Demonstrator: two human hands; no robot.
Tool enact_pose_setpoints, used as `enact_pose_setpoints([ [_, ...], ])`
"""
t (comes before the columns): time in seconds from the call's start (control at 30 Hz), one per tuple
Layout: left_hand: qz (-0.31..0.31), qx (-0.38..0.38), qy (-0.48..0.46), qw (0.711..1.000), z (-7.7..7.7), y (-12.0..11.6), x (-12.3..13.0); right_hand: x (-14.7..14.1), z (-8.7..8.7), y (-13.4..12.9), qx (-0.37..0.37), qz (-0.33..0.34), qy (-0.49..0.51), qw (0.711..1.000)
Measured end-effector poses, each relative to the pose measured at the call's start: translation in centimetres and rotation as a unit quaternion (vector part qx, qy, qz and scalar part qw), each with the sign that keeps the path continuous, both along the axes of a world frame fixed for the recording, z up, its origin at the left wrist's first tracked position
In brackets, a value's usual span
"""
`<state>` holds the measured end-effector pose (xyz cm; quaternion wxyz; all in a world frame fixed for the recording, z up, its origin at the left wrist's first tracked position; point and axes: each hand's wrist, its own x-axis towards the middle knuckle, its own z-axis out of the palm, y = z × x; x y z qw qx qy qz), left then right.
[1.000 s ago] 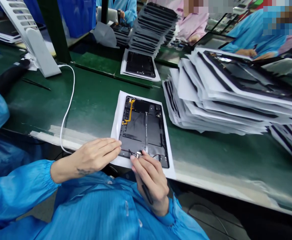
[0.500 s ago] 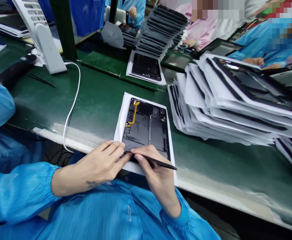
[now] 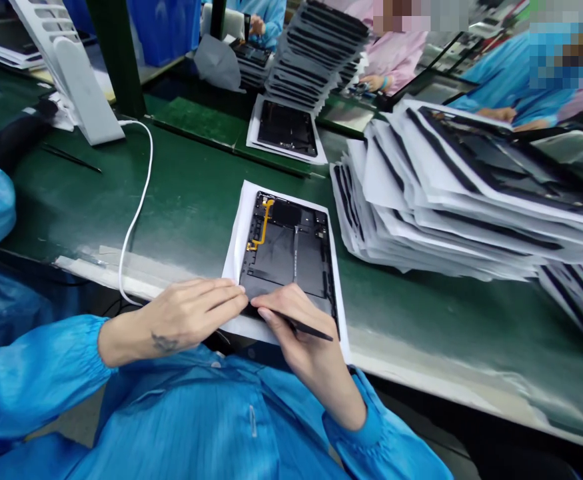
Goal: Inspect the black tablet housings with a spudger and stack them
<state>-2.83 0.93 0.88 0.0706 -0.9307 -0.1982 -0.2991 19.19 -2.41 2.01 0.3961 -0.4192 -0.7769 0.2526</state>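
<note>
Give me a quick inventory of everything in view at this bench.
tablet back panel: 1, black with yellow flex cable, on a white sheet near the bench's front edge
stacked panels on sheets: many, black and white, to the right
panel on sheet: 1, black and white, farther along
panel stack: many, black, behind that
tweezers: 1 pair, black, on the left
cable: 1, white, left of the sheet
stand: 1, white, far left
co-worker's sleeve: 1, blue, across the bench
slim tool: 1, black, in the right hand
left hand: 1, at the panel's lower-left edge
smock: 1, blue, worn
</note>
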Motion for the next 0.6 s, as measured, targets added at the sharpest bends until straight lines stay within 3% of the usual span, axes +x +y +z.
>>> enact_pose_setpoints([
  [0.27, 0.029, 0.066, 0.066, 0.995, 0.1, -0.9, 0.8, 2.9, -0.1, -1.7, -0.006, -0.073, -0.014, 0.997],
  [0.5, 0.036, 0.063, 0.113, 0.991, 0.8, -0.7, 1.2, 3.3, 0.1, -2.4, 0.009, -0.091, -0.037, 0.995],
  [0.6, 0.040, 0.059, 0.121, 0.990, 0.9, -0.6, 1.3, 3.2, 0.3, -2.3, 0.021, -0.067, -0.057, 0.996],
])
